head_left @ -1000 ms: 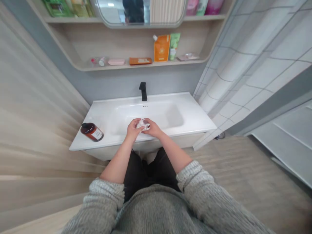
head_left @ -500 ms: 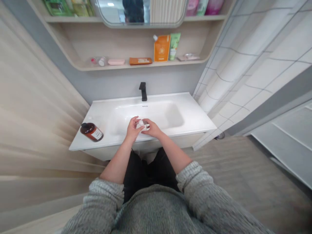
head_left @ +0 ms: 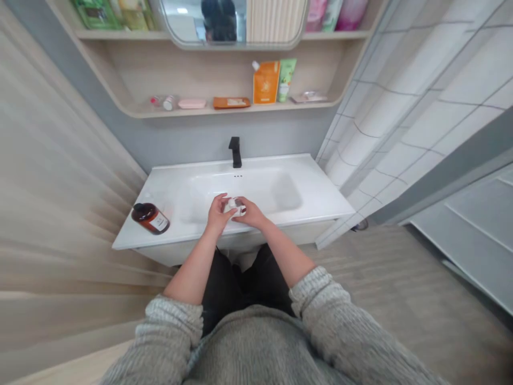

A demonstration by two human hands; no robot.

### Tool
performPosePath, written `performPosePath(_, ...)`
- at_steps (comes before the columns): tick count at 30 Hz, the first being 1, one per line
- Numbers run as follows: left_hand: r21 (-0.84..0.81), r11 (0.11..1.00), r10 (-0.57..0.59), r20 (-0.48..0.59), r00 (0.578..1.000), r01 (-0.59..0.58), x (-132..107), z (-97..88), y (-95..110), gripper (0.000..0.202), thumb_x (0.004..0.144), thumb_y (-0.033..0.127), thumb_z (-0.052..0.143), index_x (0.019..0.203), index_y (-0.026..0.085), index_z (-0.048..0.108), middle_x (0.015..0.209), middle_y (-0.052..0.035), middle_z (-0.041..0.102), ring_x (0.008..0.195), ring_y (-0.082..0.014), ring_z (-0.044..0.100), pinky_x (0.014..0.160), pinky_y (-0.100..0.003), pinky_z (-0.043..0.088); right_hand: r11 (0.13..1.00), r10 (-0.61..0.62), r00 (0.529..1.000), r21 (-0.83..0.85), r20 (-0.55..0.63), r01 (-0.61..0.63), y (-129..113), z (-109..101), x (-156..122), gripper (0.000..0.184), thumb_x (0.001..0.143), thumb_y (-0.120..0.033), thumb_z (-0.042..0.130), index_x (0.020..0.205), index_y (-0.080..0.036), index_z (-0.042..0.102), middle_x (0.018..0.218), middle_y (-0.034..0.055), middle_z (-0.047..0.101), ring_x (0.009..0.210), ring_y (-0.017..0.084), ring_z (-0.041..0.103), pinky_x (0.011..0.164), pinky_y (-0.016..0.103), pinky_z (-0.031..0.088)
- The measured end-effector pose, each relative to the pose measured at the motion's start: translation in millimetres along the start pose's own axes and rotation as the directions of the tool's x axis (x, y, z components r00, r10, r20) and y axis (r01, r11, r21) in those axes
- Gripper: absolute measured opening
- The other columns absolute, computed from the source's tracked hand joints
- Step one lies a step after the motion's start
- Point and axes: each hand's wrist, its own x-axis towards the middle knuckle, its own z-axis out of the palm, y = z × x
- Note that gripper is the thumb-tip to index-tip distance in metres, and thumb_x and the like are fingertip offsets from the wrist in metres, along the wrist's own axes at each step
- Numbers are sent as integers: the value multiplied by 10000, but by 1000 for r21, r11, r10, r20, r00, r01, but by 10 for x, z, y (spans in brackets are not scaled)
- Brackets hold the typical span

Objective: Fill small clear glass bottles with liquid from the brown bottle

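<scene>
Left of the grip, an amber bottle (head_left: 150,218) lies on its side on the white vanity top (head_left: 172,184), not held. The left hand (head_left: 217,215) and right hand (head_left: 251,213) close together on a small white object (head_left: 235,206) above the front of the basin (head_left: 248,187) (whether it is opened yet, I cannot tell).

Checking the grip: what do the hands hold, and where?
A small white object, pinched at its sides by the left hand and right hand; its kind is unclear.
</scene>
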Motion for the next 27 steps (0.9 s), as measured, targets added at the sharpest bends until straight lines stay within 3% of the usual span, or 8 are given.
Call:
performPosePath(6, -14, 1000, -19, 60, 998, 20, 3, -16, 14, 948, 675, 370, 1025, 1523, 300, 610, 1109, -12, 709, 1117, -239, 732, 1178, -452, 539, 1000, 16, 1000, -17, 0, -16, 1, -3, -1, 784, 698, -334, 973, 1425, -271, 689, 1338, 85, 782, 1177, 288, 747, 906, 387, 601)
performPosePath(11, -11, 1000, -17, 33, 999, 17, 3, -21, 9, 857, 657, 360, 1029, 1429, 274, 667, 1074, -12, 714, 1060, -233, 725, 1113, -428, 569, 1000, 23, 1000, -17, 7, -22, 0, -1, 3, 812, 681, -315, 984, 1434, -255, 686, 1359, 98, 777, 1190, 295, 747, 898, 383, 606)
performPosePath(16, -3, 999, -32, 45, 998, 32, 9, -19, -6, 792, 655, 390, 1027, 1363, 260, 697, 1210, -55, 741, 1110, -241, 723, 1093, -426, 572, 999, 15, 1000, -34, 15, -14, 9, -5, -2, 808, 702, -325, 983, 1447, -244, 681, 1339, 95, 783, 1186, 284, 752, 906, 375, 620)
performPosePath(19, 36, 999, -23, 26, 999, 22, 13, -24, -5, 676, 661, 398, 1022, 1243, 252, 711, 1116, -38, 726, 1069, -238, 717, 1063, -424, 577, 999, 2, 1000, -44, 12, -2, 20, -4, -7, 817, 704, -308, 984, 1461, -247, 682, 1352, 97, 778, 1189, 281, 753, 900, 370, 624)
performPosePath(24, 26, 1000, 5, 58, 998, -6, 9, -26, 20, 805, 679, 392, 1012, 1392, 279, 656, 1159, -40, 727, 1093, -235, 721, 1084, -423, 565, 999, 11, 1000, -49, 10, -10, 42, 8, -4, 828, 714, -301, 986, 1482, -260, 679, 1344, 91, 783, 1190, 282, 759, 898, 373, 630)
performPosePath(27, 41, 999, -12, 48, 999, 10, 7, -25, 21, 741, 683, 394, 998, 1336, 263, 673, 1139, -47, 735, 1080, -239, 718, 1069, -425, 568, 998, 16, 1000, -59, 8, -15, 48, 13, 1, 848, 703, -303, 998, 1487, -243, 680, 1347, 102, 782, 1175, 283, 762, 899, 377, 634)
